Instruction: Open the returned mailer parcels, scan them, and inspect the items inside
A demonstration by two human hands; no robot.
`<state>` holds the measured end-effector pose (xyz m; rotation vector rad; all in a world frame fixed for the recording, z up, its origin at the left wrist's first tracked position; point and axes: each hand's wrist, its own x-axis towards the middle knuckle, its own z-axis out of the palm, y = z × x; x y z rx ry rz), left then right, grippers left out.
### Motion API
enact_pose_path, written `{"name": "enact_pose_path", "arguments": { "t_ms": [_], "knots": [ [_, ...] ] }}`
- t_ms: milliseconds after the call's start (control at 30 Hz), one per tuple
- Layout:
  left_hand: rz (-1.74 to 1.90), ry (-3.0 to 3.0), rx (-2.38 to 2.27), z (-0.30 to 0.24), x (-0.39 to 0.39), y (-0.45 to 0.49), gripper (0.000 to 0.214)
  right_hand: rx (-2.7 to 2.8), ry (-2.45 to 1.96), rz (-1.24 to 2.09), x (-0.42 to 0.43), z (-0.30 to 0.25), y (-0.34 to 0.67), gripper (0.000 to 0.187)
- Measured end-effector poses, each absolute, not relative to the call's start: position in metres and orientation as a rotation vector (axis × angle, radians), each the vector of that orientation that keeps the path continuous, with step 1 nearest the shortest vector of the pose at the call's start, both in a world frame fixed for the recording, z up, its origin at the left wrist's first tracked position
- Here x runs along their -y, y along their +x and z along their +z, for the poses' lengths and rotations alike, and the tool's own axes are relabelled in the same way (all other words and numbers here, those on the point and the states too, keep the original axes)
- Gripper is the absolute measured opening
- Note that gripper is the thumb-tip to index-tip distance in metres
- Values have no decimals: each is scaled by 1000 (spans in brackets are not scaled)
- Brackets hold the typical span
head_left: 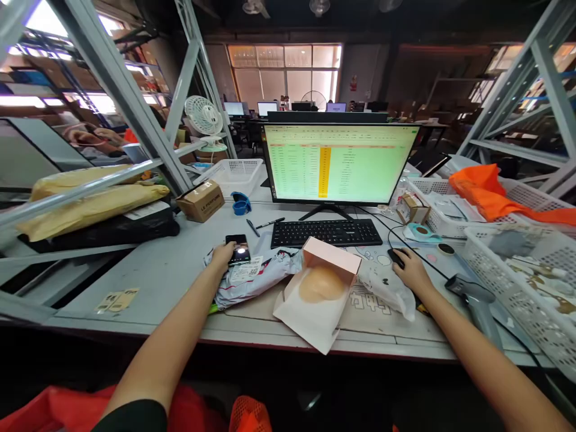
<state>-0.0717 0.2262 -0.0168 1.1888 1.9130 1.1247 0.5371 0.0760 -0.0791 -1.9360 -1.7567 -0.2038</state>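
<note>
My left hand (222,254) rests with its fingers closed on a black phone (238,249) that lies on a grey plastic mailer bag (252,277). My right hand (410,270) is cupped over a black computer mouse (396,257) to the right of the black keyboard (326,232). Between my arms an open pink box (320,288) holds a round beige item (321,284). A white plastic bag (387,288) lies beside my right wrist. The monitor (338,163) ahead shows a spreadsheet.
A grey barcode scanner (474,299) lies at the right near white baskets (517,252) of small goods. An orange cloth (490,192) drapes a basket. Left stand a small cardboard box (201,200), blue tape dispenser (241,204), yellow padded mailers (92,204) and grey shelf struts (126,102).
</note>
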Motion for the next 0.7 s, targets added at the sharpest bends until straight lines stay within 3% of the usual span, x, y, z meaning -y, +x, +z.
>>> {"name": "enact_pose_path", "arguments": {
  "t_ms": [233,333,500,700],
  "knots": [
    [860,1547,-2151,1,-218,-59,43,1717,-1873,-366,-82,-93,549,53],
    [828,1848,-2056,5,-211,-33,46,1708,-1895,-365,-85,-102,556,54],
    [707,2250,-1712,7,-216,22,31,1685,-1877,-354,-92,-115,568,56],
    [654,2333,-1688,22,-254,56,41,1678,-1832,-308,-98,-123,576,58]
  ]
}}
